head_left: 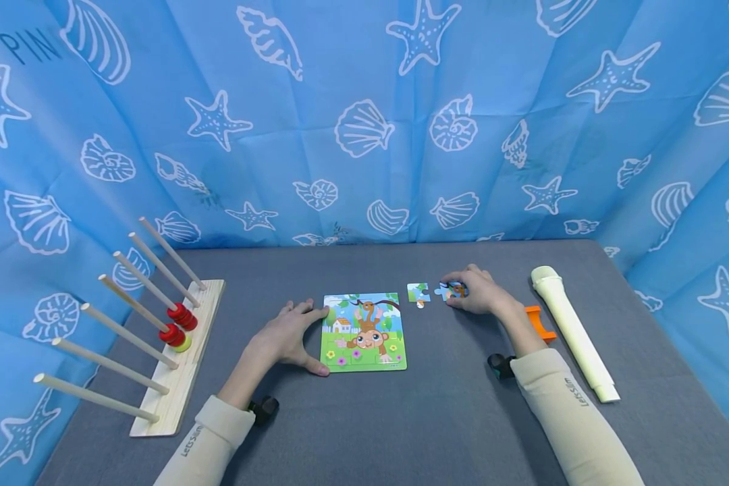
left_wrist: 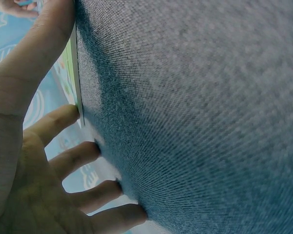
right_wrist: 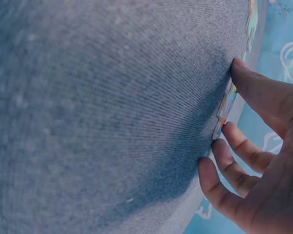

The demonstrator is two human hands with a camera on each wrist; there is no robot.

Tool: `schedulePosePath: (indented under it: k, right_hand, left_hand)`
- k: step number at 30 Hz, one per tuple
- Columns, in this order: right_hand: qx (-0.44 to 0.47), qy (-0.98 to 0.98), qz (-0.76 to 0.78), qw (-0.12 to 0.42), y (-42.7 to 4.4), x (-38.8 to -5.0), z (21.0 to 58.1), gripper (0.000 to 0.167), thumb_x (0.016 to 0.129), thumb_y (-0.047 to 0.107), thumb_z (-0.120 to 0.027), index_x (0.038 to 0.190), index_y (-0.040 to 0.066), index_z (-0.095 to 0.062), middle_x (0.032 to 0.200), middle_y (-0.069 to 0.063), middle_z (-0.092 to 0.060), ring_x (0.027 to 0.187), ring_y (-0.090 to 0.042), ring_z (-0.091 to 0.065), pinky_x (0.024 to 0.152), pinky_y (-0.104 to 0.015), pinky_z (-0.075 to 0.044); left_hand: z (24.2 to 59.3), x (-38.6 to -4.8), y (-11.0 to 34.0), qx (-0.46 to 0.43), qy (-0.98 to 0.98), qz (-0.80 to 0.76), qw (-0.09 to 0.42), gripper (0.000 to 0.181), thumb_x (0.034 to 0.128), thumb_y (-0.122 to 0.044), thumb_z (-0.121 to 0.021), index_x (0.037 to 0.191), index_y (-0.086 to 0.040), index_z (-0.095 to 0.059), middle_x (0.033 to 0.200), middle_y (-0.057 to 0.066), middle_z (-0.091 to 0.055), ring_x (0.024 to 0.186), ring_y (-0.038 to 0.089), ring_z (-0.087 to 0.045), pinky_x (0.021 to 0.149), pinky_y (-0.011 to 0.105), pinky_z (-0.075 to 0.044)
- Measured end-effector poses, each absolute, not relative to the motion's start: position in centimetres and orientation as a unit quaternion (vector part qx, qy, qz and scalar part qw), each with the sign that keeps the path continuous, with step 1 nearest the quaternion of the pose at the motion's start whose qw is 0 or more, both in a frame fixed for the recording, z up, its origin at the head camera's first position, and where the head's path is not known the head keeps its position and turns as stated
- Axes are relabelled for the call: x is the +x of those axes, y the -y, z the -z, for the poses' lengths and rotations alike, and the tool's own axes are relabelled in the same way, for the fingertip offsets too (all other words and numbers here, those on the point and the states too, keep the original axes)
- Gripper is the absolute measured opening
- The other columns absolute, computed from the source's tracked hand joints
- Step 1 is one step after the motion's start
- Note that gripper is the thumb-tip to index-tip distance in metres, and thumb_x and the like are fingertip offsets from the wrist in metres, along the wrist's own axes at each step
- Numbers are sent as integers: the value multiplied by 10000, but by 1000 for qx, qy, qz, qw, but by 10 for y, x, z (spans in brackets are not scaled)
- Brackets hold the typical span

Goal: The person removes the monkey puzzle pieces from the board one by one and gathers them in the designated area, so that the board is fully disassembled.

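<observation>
A square jigsaw puzzle [head_left: 364, 334] with a monkey picture lies flat on the grey table in the head view. My left hand [head_left: 291, 335] rests beside its left edge, fingers spread, with the thumb at the lower corner and the index fingertip on the upper part of that edge. The left wrist view shows the index fingertip [left_wrist: 71, 113] touching the board's rim. To the right, my right hand [head_left: 478, 290] holds a puzzle piece [head_left: 455, 289] at table level between thumb and fingers. Just left of it lies another loose puzzle piece [head_left: 418, 294], apart from the board.
On the left stands a wooden rack [head_left: 179, 378] with several upright pegs, red rings [head_left: 182, 317] and a yellow-green ring [head_left: 183, 345]. An orange curved piece [head_left: 541, 325] lies beyond my right forearm, beside a cream microphone-shaped object [head_left: 574, 331]. A blue shell-patterned curtain [head_left: 364, 169] borders the table.
</observation>
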State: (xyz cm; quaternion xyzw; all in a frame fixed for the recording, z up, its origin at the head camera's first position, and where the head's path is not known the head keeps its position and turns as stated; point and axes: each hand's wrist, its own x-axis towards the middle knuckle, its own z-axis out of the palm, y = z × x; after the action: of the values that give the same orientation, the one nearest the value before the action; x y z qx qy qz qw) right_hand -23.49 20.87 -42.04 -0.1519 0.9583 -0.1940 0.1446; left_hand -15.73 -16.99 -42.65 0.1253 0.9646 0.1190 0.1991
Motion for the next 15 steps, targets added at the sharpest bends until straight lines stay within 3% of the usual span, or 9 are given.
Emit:
schedulePosePath:
  k: [15]
  right_hand:
    - [-150, -957, 216, 124, -200, -229, 410, 518, 965, 215, -706, 1443, 67, -574, 1344, -299, -512, 1187, -471, -484, 978, -663, -438]
  left_hand:
    - [426, -157, 170, 129, -965, -118, 195, 1156, 632, -599, -927, 1586, -210, -403, 1675, 198, -292, 1526, 556, -225, 1144, 726, -330]
